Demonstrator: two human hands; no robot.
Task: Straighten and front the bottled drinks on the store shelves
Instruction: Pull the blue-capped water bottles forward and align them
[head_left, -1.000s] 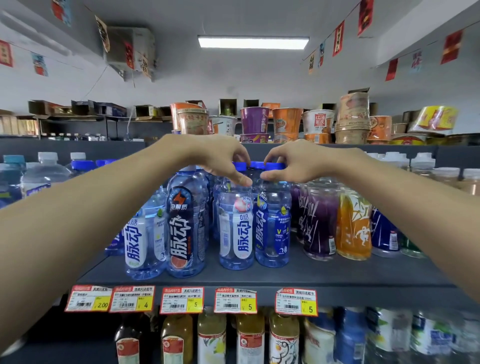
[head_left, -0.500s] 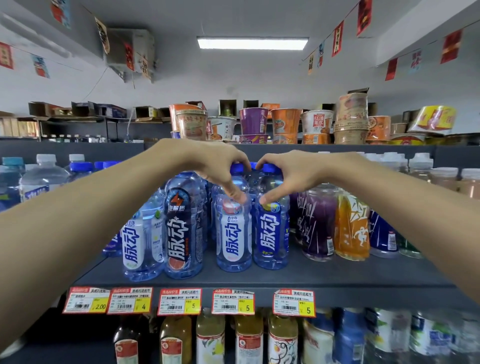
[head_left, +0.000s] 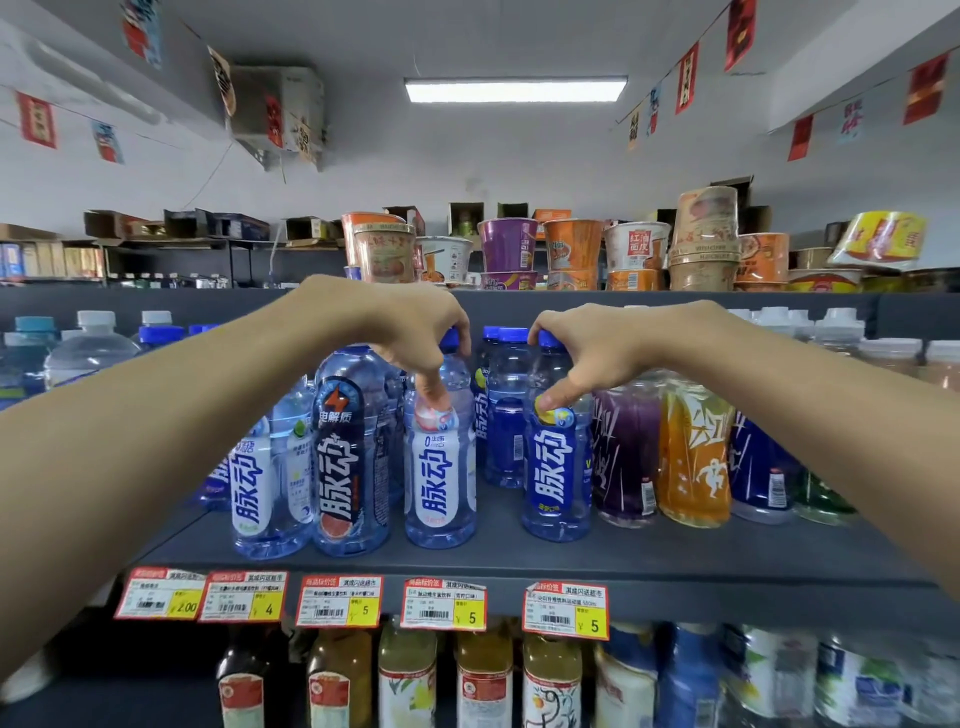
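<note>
脉动 on white-label bottle (head_left: 439, 467) and blue-label bottle (head_left: 556, 467) | 电解质 + 脉动 on dark-label bottle (head_left: 345, 452) | shelf-edge price tags (head_left: 338, 601) left to right: ¥2.00, ¥4, ¥5, ¥5, ¥5 | tag small print unreadable | 红油面皮 on noodle cup (head_left: 638, 244)

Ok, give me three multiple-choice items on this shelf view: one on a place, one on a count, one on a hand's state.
1. What stands directly right of the blue-label bottle under the right hand?
A orange bottle
B purple bottle
C green bottle

2. How many price tags hang on this shelf edge?
A three
B seven
C five

3. The left hand is:
A gripping the white-label bottle
B open above the caps
C flat on the shelf

Answers:
1 B, the purple one is its immediate right neighbour.
2 C, five red-and-yellow tags show.
3 A, its fingers curl round that bottle's neck.
</note>
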